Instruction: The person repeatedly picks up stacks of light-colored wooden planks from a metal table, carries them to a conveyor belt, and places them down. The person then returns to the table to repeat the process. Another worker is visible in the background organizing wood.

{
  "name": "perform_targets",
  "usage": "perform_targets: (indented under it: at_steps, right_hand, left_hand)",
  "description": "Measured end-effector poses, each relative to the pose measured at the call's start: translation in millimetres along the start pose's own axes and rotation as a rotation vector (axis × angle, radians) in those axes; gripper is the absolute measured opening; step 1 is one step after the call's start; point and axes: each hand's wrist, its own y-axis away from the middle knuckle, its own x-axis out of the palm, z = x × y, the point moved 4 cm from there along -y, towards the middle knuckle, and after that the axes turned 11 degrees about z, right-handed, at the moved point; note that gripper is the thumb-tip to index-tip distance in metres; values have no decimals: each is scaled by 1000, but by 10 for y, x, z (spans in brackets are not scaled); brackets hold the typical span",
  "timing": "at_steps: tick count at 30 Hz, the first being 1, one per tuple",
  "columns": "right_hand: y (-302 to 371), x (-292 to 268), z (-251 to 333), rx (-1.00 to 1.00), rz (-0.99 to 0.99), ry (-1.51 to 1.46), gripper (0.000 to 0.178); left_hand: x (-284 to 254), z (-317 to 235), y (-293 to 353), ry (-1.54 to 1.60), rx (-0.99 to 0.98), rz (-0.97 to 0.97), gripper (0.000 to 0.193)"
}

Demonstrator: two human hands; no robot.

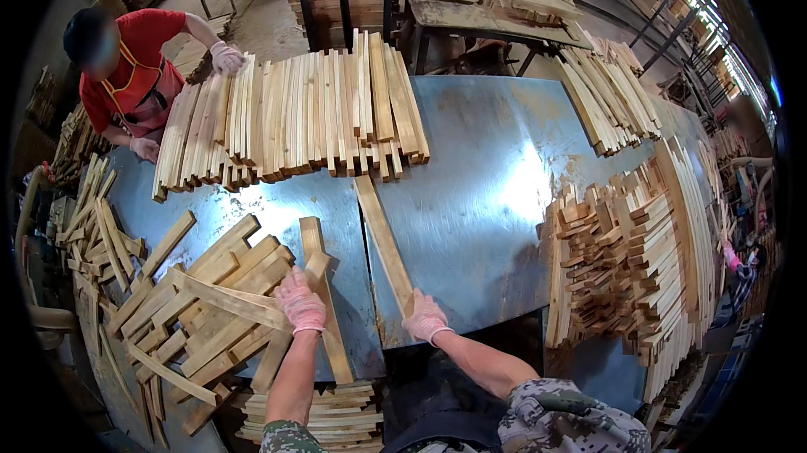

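Note:
My right hand point(426, 318), in a pinkish-white glove, is closed around the near end of a wooden board point(382, 239). That board lies lengthwise on the metal table point(471, 201), its far end close to a long row of boards. Over the edge of a loose heap of wooden boards point(239, 281) on the left is my left hand point(300, 302), gloved the same way. Its fingers stretch forward, nearest to a crossed pair of boards point(313, 243), and its palm hides what lies beneath.
A co-worker in red point(139, 66) stands at the far left, one gloved hand on a row of boards point(294, 108). Tall stacked boards point(626, 243) stand at right, with another pile point(605, 96) behind. More boards point(328, 411) lie below the table's near edge.

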Motion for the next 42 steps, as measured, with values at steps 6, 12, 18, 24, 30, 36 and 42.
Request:
perform_targets:
  at_steps: [6, 12, 18, 24, 30, 36, 42]
  right_hand:
    - [93, 445, -7, -410, 327, -589, 90]
    - [6, 596, 853, -606, 485, -396, 99]
    - [-488, -382, 860, -581, 332, -269, 89]
    - [-1353, -2583, 350, -514, -586, -206, 89]
    - [-2317, -4147, -538, -90, -848, -175, 85]
    - [-2475, -4512, -1107, -39, -815, 83, 84]
    - [-2205, -4878, -729, -120, -719, -458, 88]
  left_hand:
    - [-409, -37, 90, 470, 3, -110, 87]
    - [-953, -640, 71, 866, 119, -289, 74]
    - [-461, -1162, -635, 814, 138, 40, 73]
    - [-453, -2081, -1392, 667, 92, 152, 80]
    - [-436, -3295, -2034, 612, 208, 135, 90]
    - [-694, -4935, -2547, 438, 215, 259, 107]
    - [-412, -5281, -3083, 476, 68, 367, 122]
